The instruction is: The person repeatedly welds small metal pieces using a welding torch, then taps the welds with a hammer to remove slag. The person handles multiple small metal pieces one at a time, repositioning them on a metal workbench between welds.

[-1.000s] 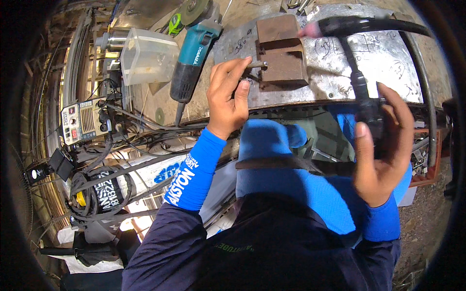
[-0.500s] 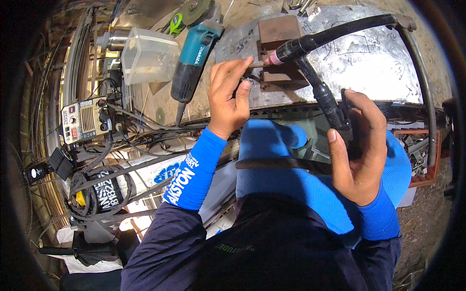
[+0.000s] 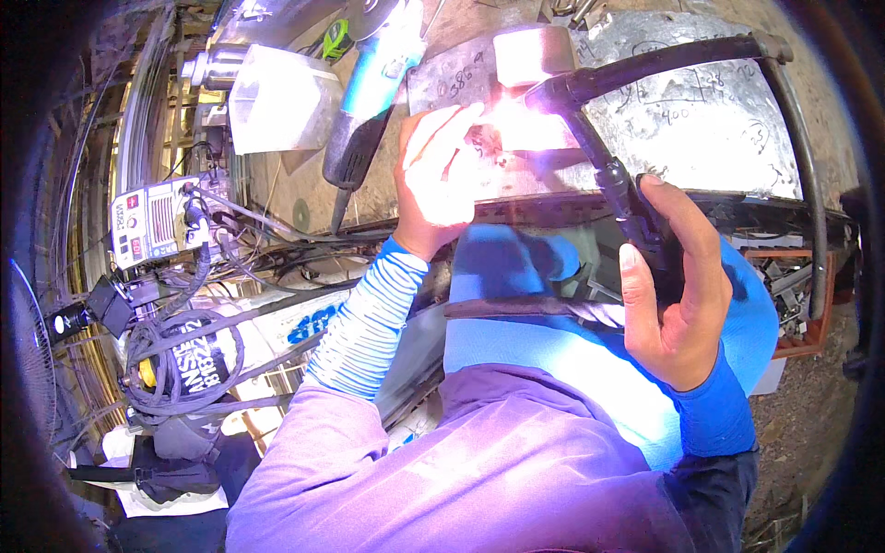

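In my right hand point(image 3: 682, 290), fingers and thumb close around the black handle of a welding torch point(image 3: 604, 175). Its head points left, and a bright arc point(image 3: 510, 111) burns at the nozzle. My left hand point(image 3: 435, 180) is just left of the arc, fingertips bent together close to it; glare washes out what they hold. Behind and under the torch head stands a block point(image 3: 533, 53), brown in the earlier frame, on a marked metal plate point(image 3: 701, 138). The workpiece at the arc is hidden by the light.
Left of my left hand lie a teal angle grinder point(image 3: 355, 138) and a translucent plastic container point(image 3: 281, 101). A green tape measure point(image 3: 335, 41) is behind them. Farther left are a welding machine point(image 3: 157, 226) and coiled cables point(image 3: 147, 378). A red crate point(image 3: 811, 336) of metal scraps stands right.
The arc has lit at the torch nozzle, flooding my left hand, sleeve and shirt with white-violet light. Both hands keep nearly the same places.
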`<action>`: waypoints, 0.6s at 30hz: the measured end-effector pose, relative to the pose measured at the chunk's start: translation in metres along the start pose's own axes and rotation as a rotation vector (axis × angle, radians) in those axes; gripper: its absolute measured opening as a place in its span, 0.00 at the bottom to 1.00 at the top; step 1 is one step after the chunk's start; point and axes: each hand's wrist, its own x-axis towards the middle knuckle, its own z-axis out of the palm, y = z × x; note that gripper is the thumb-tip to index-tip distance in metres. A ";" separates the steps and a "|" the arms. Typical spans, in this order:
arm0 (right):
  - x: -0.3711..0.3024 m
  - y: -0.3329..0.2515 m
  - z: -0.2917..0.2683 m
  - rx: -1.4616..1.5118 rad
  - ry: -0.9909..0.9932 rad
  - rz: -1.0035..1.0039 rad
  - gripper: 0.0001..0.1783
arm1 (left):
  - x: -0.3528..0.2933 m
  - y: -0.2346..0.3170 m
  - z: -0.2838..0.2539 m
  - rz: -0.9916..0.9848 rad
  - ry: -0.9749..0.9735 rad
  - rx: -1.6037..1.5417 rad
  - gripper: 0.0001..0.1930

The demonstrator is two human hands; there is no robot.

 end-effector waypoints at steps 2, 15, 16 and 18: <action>-0.004 0.002 0.003 -0.003 0.045 0.020 0.29 | -0.002 -0.001 0.002 0.017 0.003 -0.009 0.20; -0.007 0.003 0.006 0.060 0.110 0.030 0.31 | 0.001 0.000 0.001 0.033 -0.003 -0.064 0.19; -0.007 0.003 0.006 0.063 0.109 0.034 0.31 | 0.001 -0.001 0.001 0.034 -0.004 -0.065 0.19; -0.006 0.003 0.006 0.057 0.101 0.032 0.31 | 0.000 -0.003 0.002 0.034 -0.006 -0.069 0.20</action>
